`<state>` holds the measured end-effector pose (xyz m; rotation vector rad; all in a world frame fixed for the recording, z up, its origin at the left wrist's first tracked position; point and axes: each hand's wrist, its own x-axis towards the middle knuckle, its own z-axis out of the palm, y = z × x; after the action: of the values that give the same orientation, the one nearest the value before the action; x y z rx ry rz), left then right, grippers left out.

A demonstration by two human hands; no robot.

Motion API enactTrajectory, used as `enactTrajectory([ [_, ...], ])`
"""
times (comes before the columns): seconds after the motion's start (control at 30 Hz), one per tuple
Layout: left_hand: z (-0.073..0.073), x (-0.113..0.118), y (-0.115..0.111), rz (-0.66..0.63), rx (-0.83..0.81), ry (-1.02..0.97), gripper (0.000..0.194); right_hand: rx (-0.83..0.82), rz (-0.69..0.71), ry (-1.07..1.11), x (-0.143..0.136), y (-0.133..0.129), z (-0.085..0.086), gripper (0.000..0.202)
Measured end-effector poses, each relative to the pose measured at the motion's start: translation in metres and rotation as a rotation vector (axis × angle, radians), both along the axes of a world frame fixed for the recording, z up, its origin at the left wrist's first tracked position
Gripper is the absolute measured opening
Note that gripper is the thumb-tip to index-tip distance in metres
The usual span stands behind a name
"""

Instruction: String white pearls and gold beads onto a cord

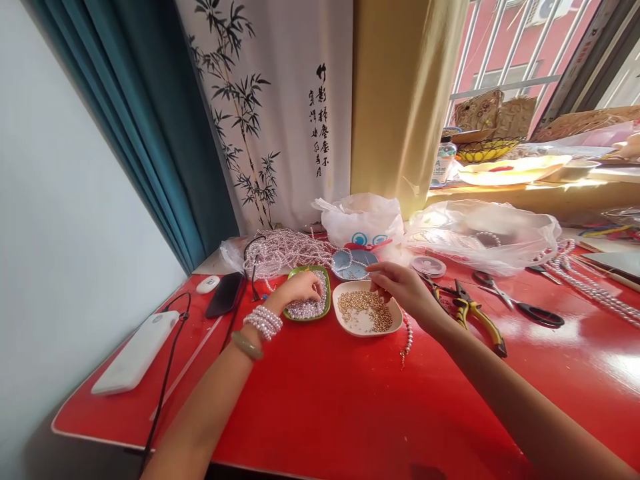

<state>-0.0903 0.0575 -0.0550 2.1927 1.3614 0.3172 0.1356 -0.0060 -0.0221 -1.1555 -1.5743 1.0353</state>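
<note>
My left hand (302, 287) reaches over a green dish (327, 308) of pearl beads (306, 309), its fingers curled together at the beads. What they pinch, if anything, is too small to make out. Over the rear right of a white dish (345, 328) my right hand (397, 283) has thumb and fingers pressed together. Whatever is between them is hidden. Gold beads (364, 301) lie in that white dish. A pearl strand (409, 337) with a gold-coloured chain end hangs beside it on the red table, below my right wrist.
Behind lie a blue dish (367, 258), heaped pearl strands (285, 250) and plastic bags (360, 217). To the right are yellow-black pliers (473, 310), scissors (515, 303) and more pearl strands (590, 287). A phone (225, 295), a white power bank (135, 353) and cables occupy the left.
</note>
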Motion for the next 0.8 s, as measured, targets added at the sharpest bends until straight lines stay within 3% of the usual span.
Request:
enactTrajectory([
  [0.1, 0.004, 0.004, -0.001, 0.038, -0.011, -0.205, 0.006, 0.016, 0.006, 0.015, 0.002, -0.002, 0.002, 0.021],
  [0.17, 0.007, 0.013, -0.006, 0.105, -0.045, -0.469, 0.008, 0.040, -0.022, -0.009, 0.002, -0.004, 0.003, 0.022],
  [0.27, 0.010, 0.034, -0.021, 0.155, -0.270, -0.945, 0.017, 0.088, -0.082, -0.037, 0.002, -0.007, 0.003, 0.023],
  [0.37, 0.005, 0.055, -0.035, 0.164, -0.478, -1.254, 0.020, 0.122, -0.111, -0.008, 0.004, -0.010, 0.000, 0.022],
  [0.57, -0.014, 0.071, -0.046, 0.213, -0.666, -1.470, 0.016, 0.049, -0.106, 0.022, 0.010, -0.014, -0.010, 0.024],
  [0.8, -0.018, 0.071, -0.049, 0.216, -0.662, -1.558, 0.013, 0.024, -0.006, -0.085, -0.001, -0.020, -0.020, 0.017],
])
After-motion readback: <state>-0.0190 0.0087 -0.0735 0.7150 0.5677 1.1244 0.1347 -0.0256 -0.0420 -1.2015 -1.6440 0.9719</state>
